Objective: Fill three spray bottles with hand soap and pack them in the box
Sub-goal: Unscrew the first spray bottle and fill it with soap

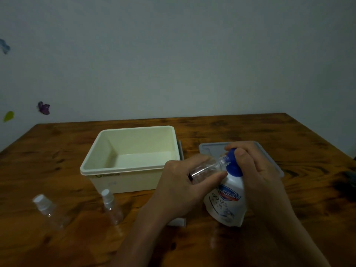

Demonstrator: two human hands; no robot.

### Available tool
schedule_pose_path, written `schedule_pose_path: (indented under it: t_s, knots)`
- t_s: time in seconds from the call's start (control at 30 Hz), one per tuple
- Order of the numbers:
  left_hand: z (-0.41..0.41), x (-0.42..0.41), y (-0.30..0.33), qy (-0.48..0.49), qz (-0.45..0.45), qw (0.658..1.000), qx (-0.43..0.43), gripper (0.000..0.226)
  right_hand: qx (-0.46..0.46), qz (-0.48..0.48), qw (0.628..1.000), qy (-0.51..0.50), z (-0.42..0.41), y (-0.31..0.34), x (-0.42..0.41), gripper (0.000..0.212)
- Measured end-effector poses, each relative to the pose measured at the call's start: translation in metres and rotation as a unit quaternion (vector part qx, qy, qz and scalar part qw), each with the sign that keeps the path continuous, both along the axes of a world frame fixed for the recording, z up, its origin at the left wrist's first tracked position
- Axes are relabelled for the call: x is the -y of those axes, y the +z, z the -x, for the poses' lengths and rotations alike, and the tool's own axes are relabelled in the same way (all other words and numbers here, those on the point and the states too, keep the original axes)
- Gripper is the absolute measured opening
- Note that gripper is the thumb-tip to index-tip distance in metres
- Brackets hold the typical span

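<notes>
Clear bottle [207, 169] body hidden in left hand [179, 186]; mouth blurred.

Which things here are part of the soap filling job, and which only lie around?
For the job: bottle in left hand; soap pouch in right hand; two capped bottles; box; lid.

Lying about: wall stickers; dark object at table edge.

The box [133, 158] stood centrally on the tabletop [289, 209], its lid [269, 151] lying to the right. Two capped spray bottles [49, 211] [111, 207] stood before the box, leftward. The soap pouch [229, 201] was before the lid.
</notes>
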State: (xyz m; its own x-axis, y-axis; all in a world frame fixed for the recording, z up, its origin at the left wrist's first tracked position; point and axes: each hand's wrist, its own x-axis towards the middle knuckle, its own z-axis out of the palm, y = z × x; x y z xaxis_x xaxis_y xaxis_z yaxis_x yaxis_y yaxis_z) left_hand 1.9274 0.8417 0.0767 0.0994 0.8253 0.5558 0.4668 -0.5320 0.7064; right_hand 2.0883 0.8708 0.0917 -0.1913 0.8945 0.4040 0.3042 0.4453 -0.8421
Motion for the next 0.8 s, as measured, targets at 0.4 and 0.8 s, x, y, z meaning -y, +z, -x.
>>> schedule_pose_path:
  t_s: [0.4, 0.8]
  knots:
    - [0.0001, -0.0008, 0.001, -0.001, -0.003, 1.0, -0.002, 0.023, -0.018, -0.012, 1.0, 0.004, 0.003, 0.0014, 0.0013, 0.024]
    - [0.0003, 0.0001, 0.0015, -0.003, 0.001, 1.0, 0.014, 0.024, -0.018, -0.029, 0.999, 0.012, 0.0014, 0.0029, 0.0018, 0.019]
